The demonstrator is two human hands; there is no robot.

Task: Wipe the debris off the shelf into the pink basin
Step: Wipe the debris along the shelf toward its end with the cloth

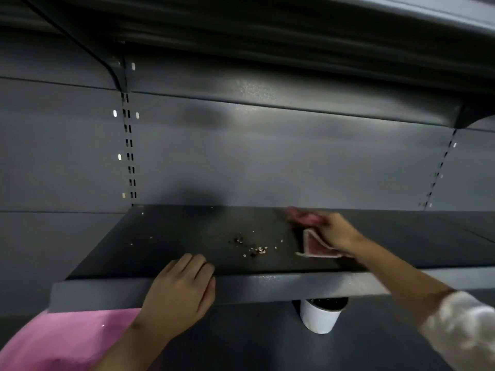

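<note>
Right hand (338,232) reaches over the dark shelf (171,236), forearm extended, fingers closed on a pink cloth (314,246) pressed to the surface. Left hand (179,293) lies palm down, empty, fingers curled loosely over the shelf's front lip. Debris (253,246) sits mid-shelf, between the hands. Pink basin (57,344) is below, lower left. A white cup (321,317) stands under the shelf.

shelf (171,231): matt dk metal | rag (316,246): cloth | basin (61,341): pink plastic, smooth
</note>
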